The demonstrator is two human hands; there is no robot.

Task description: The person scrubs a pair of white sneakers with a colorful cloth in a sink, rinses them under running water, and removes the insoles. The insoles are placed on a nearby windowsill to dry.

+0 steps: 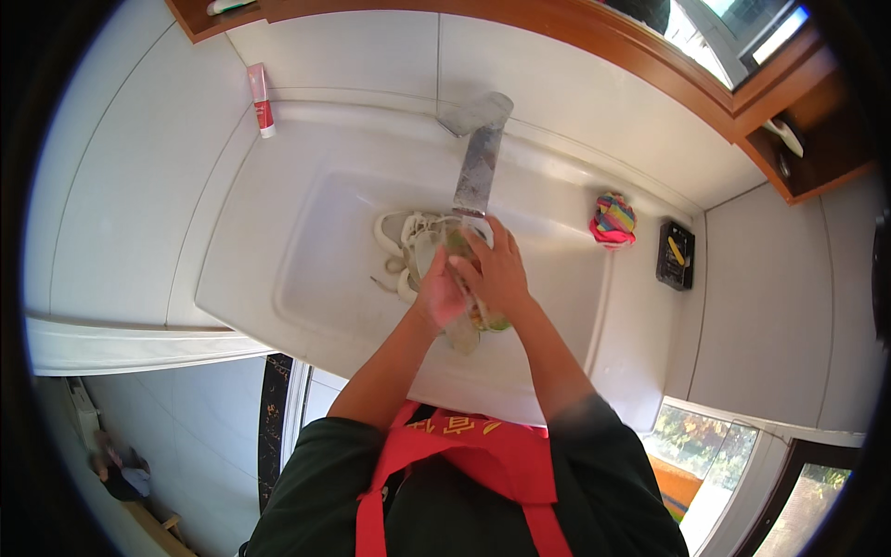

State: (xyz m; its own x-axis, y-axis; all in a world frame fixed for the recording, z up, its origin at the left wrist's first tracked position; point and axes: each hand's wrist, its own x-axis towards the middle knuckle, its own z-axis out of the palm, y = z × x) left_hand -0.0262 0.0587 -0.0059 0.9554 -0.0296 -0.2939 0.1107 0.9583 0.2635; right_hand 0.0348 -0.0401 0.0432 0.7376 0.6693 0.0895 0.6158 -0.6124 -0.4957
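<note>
A pair of white lace-up sneakers (393,233) lies in the white washbasin (320,257), partly hidden by my hands. My left hand (442,296) is raised over them, with its palm turned towards my right hand (498,268). The two hands are close together just below the spout of the metal faucet (479,167). Between and behind them shows a long green and orange-brown thing (491,322), too blurred and covered to name. Whether either hand grips it is unclear. A loose shoelace (383,284) trails on the basin floor.
A pink tube (261,101) stands in the back left corner. On the right ledge are a crumpled multicoloured cloth (614,221) and a black tray (675,256) with a yellow item. A wooden mirror frame with shelves (557,42) overhangs the back. A person (120,470) appears far left.
</note>
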